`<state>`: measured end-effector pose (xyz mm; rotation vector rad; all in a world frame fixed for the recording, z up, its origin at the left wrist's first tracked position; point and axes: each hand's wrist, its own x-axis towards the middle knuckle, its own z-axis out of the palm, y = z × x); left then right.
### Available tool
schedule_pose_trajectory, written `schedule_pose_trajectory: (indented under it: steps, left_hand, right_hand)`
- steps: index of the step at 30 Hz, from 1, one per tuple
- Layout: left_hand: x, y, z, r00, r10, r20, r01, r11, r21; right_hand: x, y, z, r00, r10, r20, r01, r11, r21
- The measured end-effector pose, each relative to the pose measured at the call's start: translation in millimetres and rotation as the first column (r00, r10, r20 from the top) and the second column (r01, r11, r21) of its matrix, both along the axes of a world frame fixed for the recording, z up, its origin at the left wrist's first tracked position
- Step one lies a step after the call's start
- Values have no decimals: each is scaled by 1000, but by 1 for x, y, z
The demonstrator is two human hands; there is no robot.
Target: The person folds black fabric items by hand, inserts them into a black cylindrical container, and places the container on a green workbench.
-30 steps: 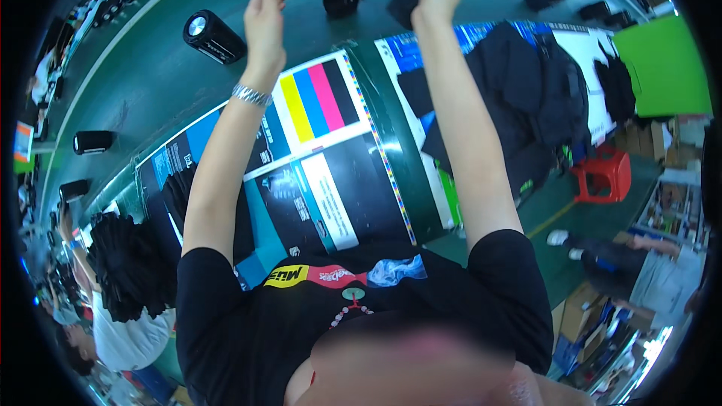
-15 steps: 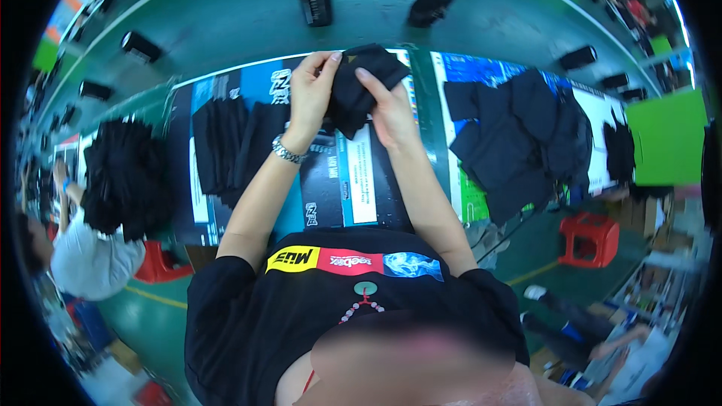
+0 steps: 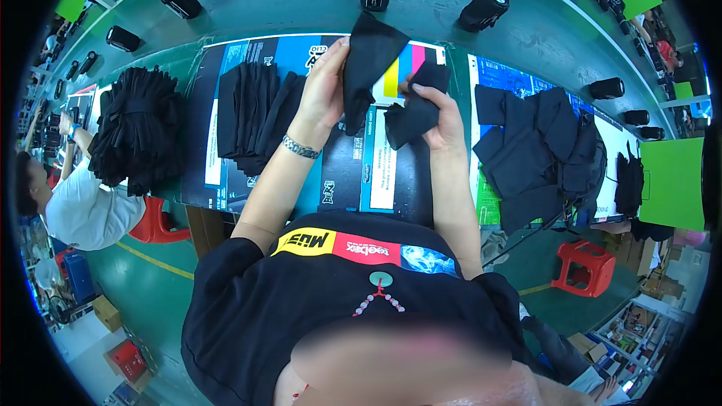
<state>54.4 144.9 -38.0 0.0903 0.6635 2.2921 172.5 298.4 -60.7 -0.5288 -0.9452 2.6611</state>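
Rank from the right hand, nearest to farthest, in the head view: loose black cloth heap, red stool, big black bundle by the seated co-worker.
From the right hand:
1. Loose black cloth heap, on the table just to its right.
2. Red stool, on the floor, lower right.
3. Big black bundle, far left end of the table.

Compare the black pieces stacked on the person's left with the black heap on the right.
The stack of black pieces lies folded flat in overlapping rows; the heap of black pieces is loose and rumpled. The stack keeps a tidy block shape; the heap sprawls wider. Both are black fabric on printed sheets.
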Motion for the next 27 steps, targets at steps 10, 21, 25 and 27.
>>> schedule_pose_trajectory:
  steps: [10, 21, 25, 27]
  left_hand:
    - [-7, 5, 22, 615, -56, -787, -322, 893, -315]
    - [3, 20, 26, 66, 177, -982, -622, 777, 98]
    - [-12, 10, 25, 902, 44, -430, -102, 988, -113]
    - [-18, 2, 25, 864, -294, -409, 234, 953, -191]
  right_hand:
    - [-8, -30, 22, 945, 292, -151, -267, 950, 165]
    - [-12, -60, 56, 997, -42, -65, 70, 848, 526]
    - [-13, -32, 59, 979, -172, -110, 199, 922, 332]
    - [-19, -3, 54, 972, -143, -186, 190, 944, 270]
